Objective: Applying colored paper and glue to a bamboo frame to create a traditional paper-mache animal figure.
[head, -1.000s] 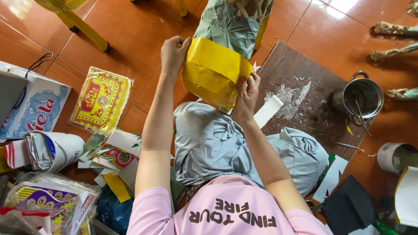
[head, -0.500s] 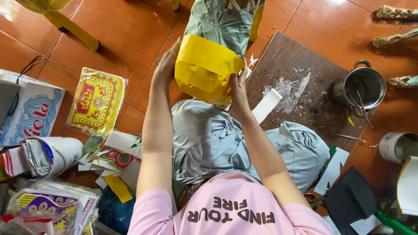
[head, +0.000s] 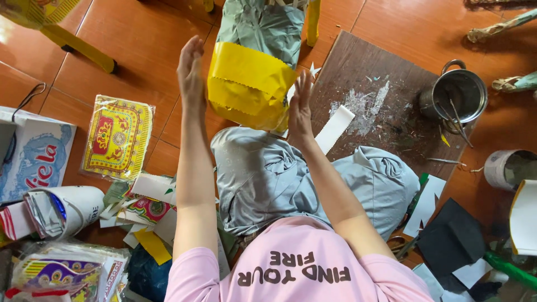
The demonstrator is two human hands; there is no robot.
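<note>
A sheet of yellow paper with pinked edges [head: 249,84] wraps the lower end of a grey-green paper-covered form [head: 263,25] that stands on the orange tiled floor [head: 140,33] straight ahead of a seated person's knees, its long axis running away from the person toward the top of the view. The right hand [head: 300,103] rests flat, fingers straight and together, against the yellow band's right edge, touching it. The left hand [head: 191,70] is raised just beside the band's left edge, palm turned inward and fingers extended, gripping nothing; a strip of floor shows between it and the paper, so the right hand is the nearer of the two. The wrapped form lies between the two open palms, slightly closer to the right.

A white paper strip [head: 334,128] lies beside the right wrist on a dark, glue-smeared board [head: 386,100]. At the board's far corner stands a metal pot [head: 454,95] holding thin sticks. To the left lie a red-and-yellow printed packet [head: 117,137], a roll of white paper [head: 64,210] and loose coloured cuttings. Black paper [head: 450,240] and white scraps sit at the lower right.
</note>
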